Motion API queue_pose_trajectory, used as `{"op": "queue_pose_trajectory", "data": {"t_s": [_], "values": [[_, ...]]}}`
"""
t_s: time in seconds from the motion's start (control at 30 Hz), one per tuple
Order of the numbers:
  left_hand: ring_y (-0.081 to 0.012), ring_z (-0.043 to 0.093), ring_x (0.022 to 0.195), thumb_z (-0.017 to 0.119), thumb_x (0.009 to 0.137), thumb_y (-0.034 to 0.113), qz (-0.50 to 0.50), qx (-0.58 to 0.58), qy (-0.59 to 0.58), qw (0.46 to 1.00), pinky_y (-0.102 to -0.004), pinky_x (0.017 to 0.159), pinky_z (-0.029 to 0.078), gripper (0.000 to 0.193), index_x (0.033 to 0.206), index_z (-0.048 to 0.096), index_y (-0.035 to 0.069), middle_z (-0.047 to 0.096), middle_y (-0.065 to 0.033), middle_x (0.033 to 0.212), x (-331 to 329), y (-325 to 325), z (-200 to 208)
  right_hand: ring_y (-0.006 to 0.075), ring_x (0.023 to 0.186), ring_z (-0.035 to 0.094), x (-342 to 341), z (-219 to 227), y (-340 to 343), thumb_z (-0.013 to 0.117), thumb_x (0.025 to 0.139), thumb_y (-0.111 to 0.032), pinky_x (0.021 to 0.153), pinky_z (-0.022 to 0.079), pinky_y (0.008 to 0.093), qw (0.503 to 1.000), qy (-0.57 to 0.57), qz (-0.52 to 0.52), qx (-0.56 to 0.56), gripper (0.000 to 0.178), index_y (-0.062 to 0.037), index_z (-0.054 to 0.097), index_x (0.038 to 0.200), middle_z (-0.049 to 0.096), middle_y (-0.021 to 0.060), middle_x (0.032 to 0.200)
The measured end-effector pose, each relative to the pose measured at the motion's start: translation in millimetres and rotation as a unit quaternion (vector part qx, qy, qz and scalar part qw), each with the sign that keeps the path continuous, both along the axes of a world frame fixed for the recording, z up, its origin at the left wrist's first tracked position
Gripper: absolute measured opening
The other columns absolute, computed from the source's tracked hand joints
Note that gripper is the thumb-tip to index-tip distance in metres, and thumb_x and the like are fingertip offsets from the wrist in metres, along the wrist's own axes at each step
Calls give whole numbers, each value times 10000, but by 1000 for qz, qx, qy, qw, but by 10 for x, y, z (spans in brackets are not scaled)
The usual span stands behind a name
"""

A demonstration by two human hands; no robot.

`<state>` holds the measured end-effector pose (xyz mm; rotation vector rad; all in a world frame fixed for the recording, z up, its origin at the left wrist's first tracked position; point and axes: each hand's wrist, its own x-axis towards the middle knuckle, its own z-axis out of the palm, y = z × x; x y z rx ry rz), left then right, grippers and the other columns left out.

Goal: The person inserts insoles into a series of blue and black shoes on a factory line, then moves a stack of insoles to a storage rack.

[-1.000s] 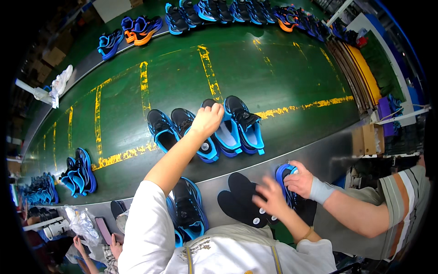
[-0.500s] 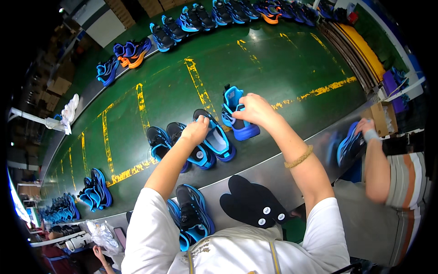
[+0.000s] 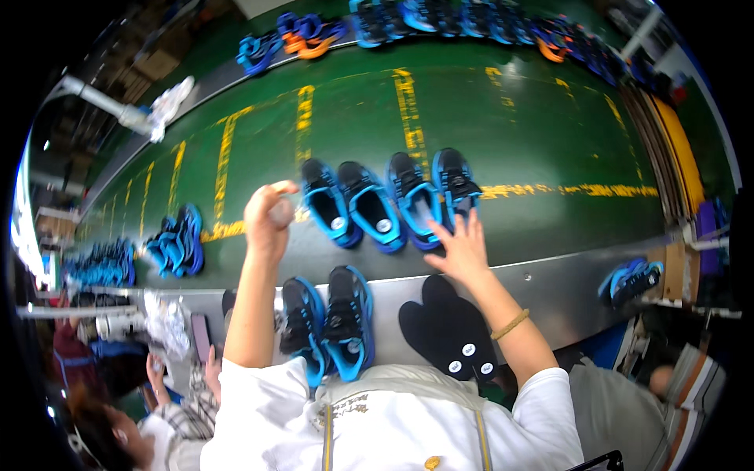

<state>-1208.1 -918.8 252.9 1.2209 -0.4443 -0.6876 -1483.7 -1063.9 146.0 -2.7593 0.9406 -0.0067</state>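
Four black-and-blue sneakers stand in a row on the green work surface. The leftmost sneaker [image 3: 323,192] and the second sneaker [image 3: 367,204] show round white stickers inside. In the third sneaker [image 3: 404,177] lies something pale. My right hand [image 3: 463,250] has its fingers spread at the heel of the rightmost sneaker [image 3: 453,174], whose opening it partly hides. Left of the row, my left hand [image 3: 269,220] is raised with curled fingers around something pale and roundish, too blurred to name. Black insoles [image 3: 444,326] with round white stickers lie fanned out near me.
A sneaker pair [image 3: 345,310] stands on the metal ledge [image 3: 534,302] before me. Another sneaker pair [image 3: 179,239] is at the left. More sneakers [image 3: 424,17] line the far edge. One sneaker [image 3: 632,281] lies near a co-worker's striped sleeve [image 3: 695,400]; another person [image 3: 118,432] is at lower left.
The rightmost sneaker, held up by my right hand before, now stands in the row. My left hand has left the sneakers and moved left. The co-worker's sneaker now lies on the ledge.
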Motion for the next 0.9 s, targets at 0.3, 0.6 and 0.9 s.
{"op": "queue_pose_trajectory", "data": {"t_s": [0.3, 0.6, 0.9], "values": [[-88, 341, 504, 468, 846, 154, 203, 255, -332, 885, -241, 466, 296, 132, 766, 409, 67, 324, 1, 575, -2, 2253, -510, 363, 1145, 381, 40, -119, -209, 562, 747, -459, 992, 110, 564, 987, -5, -112, -111, 427, -118, 574, 1002, 571, 143, 1027], [-385, 498, 709, 469, 802, 123, 187, 465, -518, 693, -457, 630, 383, 140, 748, 508, -1, 528, -193, 722, 281, 2599, -1084, 294, 940, 539, -1098, 193, 1236, 592, 778, -199, 954, 260, 496, 964, -218, -145, 37, 271, -45, 551, 996, 589, 116, 964], [-277, 542, 806, 588, 750, 105, 292, 239, -715, 589, -379, 691, 429, 68, 758, 570, 40, 579, -91, 854, -958, 1597, -396, 191, 753, 604, -2787, -618, 3694, 575, 794, -218, 687, 460, 314, 823, -221, -401, 337, 218, -39, 592, 918, 634, 91, 822]]}}
